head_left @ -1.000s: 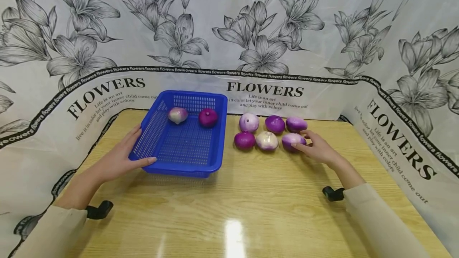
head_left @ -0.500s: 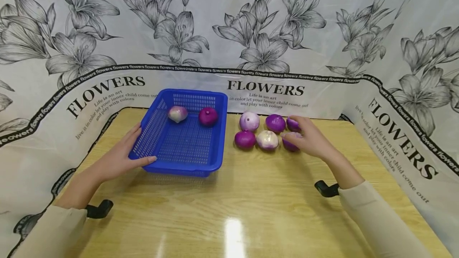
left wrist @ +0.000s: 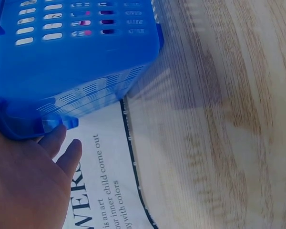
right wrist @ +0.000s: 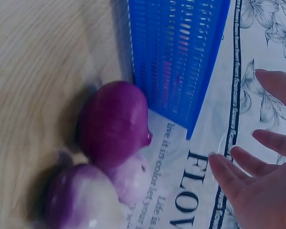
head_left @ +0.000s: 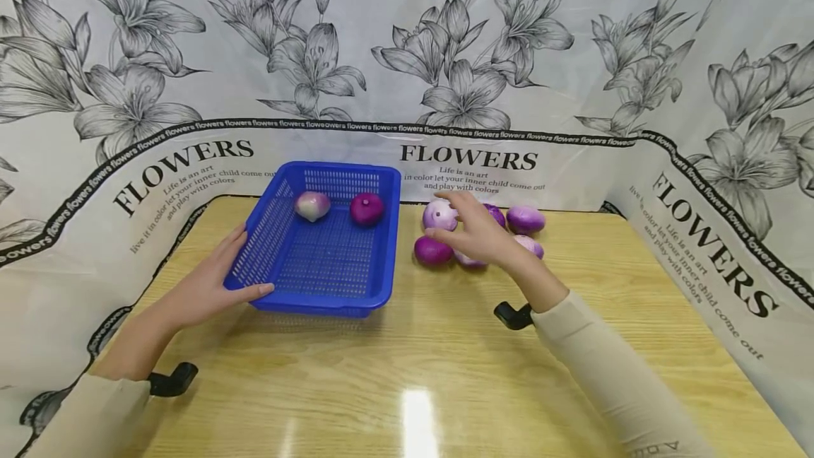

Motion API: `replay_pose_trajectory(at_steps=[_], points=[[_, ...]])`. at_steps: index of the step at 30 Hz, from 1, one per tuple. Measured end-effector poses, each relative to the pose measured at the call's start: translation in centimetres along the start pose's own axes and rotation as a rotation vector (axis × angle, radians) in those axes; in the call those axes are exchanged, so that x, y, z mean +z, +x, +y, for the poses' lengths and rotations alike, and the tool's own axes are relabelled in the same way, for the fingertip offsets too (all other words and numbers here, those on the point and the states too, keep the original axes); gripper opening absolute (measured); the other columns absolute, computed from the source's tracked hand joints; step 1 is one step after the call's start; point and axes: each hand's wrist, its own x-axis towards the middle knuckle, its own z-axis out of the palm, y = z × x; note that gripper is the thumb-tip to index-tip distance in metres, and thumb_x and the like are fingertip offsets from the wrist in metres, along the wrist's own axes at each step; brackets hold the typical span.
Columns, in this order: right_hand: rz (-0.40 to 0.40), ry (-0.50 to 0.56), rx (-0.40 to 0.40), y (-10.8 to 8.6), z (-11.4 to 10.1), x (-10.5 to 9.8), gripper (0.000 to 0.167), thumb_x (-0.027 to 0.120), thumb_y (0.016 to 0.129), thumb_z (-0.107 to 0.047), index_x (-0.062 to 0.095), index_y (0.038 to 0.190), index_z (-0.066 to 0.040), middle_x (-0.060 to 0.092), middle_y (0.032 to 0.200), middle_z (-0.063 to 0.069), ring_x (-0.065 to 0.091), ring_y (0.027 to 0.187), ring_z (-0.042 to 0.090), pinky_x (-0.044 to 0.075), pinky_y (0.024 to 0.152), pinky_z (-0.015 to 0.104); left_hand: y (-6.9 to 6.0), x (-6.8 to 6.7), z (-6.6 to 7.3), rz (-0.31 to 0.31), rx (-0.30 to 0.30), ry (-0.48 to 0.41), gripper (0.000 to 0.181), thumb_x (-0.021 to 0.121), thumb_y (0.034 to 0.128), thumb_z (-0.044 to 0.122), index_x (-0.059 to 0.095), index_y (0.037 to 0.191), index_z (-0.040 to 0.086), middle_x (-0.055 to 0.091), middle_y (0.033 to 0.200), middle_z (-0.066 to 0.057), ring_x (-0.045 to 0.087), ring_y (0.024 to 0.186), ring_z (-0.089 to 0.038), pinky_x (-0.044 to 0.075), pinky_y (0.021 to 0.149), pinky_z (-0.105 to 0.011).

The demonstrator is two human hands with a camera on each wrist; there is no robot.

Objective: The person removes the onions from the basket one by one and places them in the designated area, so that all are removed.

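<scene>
My left hand (head_left: 206, 288) grips the near left corner of a blue plastic basket (head_left: 311, 260), thumb over the front rim and fingers along the left side. Inside lie a white-purple onion (head_left: 311, 206) and a magenta onion (head_left: 366, 210). My right hand (head_left: 480, 235) is over the onion group, fingers spread, close to a pale onion (head_left: 439, 216) and another magenta onion (head_left: 433, 251). It partly hides a dark purple onion (head_left: 495, 213) and a whitish onion (head_left: 469, 259). In the right wrist view, nothing is between the right hand's fingers.
Two more purple onions, one at the back (head_left: 526, 219) and one in front (head_left: 530, 246), lie at the group's right end. A floral-printed cloth (head_left: 470, 104) stands behind and beside the wooden table (head_left: 356, 387).
My right hand has moved left, from the rightmost onions to above the left ones, carrying nothing. The left hand still holds the basket.
</scene>
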Motion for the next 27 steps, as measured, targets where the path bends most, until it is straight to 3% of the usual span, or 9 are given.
replay_pose_trajectory(at_steps=[10,13,22,27], points=[[-0.039,0.115,-0.137,5.3,-2.2,4.4,0.061,0.072,0.096,-0.021,0.049,0.146,0.003,0.050,0.145,0.025,0.056,0.125,0.041,0.053,0.101,0.048,-0.7,-0.3,-0.2,0.000,-0.017,-0.003,0.114,0.072,0.0916,0.054,-0.004,0.165,0.011,-0.006,0.172,-0.010,0.006,0.154,-0.049,0.018,0.113,-0.077],[-0.070,0.100,-0.140,6.7,-3.0,5.5,0.059,0.070,0.097,-0.024,0.049,0.145,0.003,0.051,0.143,0.024,0.056,0.126,0.042,0.052,0.102,0.047,-0.8,-0.4,-0.3,0.002,-0.016,-0.007,0.114,0.072,0.0916,0.053,-0.004,0.165,0.011,-0.005,0.172,-0.010,0.006,0.154,-0.049,0.018,0.113,-0.077],[-0.119,-0.093,-0.124,10.6,-4.0,7.8,0.063,0.074,0.094,-0.030,0.051,0.146,-0.002,0.054,0.141,0.021,0.054,0.129,0.034,0.044,0.109,0.043,-0.5,-0.5,0.1,-0.010,-0.027,0.008,0.116,0.072,0.0907,0.056,-0.005,0.165,0.011,-0.007,0.172,-0.011,0.005,0.154,-0.049,0.017,0.113,-0.077],[-0.165,-0.264,-0.054,12.0,-3.9,9.2,0.076,0.077,0.091,-0.040,0.046,0.152,-0.007,0.049,0.146,0.016,0.052,0.132,0.029,0.046,0.108,0.042,-0.2,-0.1,0.1,-0.010,-0.013,-0.003,0.115,0.072,0.0907,0.056,-0.004,0.165,0.014,-0.005,0.172,-0.010,0.006,0.154,-0.048,0.018,0.113,-0.077]])
